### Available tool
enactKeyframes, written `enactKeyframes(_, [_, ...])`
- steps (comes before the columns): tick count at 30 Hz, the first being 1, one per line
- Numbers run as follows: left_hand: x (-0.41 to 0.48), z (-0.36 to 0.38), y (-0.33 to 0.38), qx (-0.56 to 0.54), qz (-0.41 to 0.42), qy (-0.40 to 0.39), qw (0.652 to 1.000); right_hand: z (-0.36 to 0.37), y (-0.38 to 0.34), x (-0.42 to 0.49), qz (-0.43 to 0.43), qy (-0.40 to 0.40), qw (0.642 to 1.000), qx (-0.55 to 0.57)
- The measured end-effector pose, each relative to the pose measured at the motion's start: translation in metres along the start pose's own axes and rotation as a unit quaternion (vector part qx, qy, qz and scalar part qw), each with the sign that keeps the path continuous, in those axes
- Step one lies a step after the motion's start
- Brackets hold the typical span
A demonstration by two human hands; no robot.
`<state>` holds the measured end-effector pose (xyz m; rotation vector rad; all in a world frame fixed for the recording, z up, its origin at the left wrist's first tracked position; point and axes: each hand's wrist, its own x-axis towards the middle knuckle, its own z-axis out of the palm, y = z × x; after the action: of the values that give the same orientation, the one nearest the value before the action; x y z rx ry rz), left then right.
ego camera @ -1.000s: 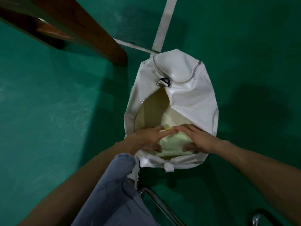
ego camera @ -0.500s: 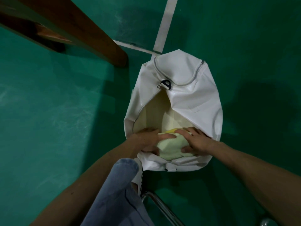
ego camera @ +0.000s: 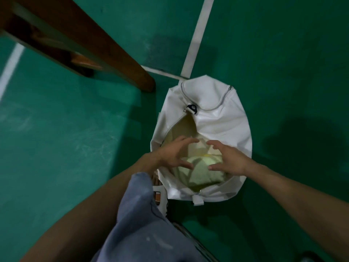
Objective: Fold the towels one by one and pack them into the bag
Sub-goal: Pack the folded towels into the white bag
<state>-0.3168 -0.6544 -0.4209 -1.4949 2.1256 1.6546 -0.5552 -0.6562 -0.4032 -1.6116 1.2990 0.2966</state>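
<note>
The left hand (ego camera: 170, 154) and right hand (ego camera: 229, 157) have lifted off the towel (ego camera: 202, 171), fingers spread, holding nothing. The towel lies inside the open white bag (ego camera: 217, 110) on the green floor (ego camera: 66, 148), near a wooden leg (ego camera: 105, 53).

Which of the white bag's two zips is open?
The lower zip, gaping above the green towel; the curved upper zip is closed.

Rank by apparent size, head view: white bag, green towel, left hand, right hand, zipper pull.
1. white bag
2. green towel, left hand, right hand: about alike; the towel is partly covered and the hands are nearer the camera, so unranked
3. zipper pull
</note>
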Motion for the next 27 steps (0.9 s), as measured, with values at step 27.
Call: enactKeyframes(27, [-0.48,-0.218,0.191,-0.075,0.055,0.539,0.837,-0.036,-0.447,-0.231,-0.353,0.326,0.832,0.278])
